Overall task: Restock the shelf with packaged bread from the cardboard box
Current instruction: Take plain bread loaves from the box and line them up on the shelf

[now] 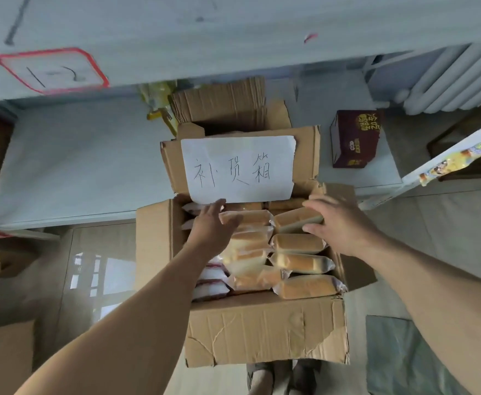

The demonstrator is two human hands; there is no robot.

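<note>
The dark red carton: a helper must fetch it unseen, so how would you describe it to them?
Start at the open cardboard box with the handwritten paper sign. Look right, onto the pale shelf below the radiator. The dark red carton stands there alone, the only maroon box with gold lettering.

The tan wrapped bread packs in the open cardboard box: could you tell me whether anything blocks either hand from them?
Nothing visible does. The left hand and right hand already rest on the tan wrapped bread packs; the open cardboard box has its flaps folded back.
</note>
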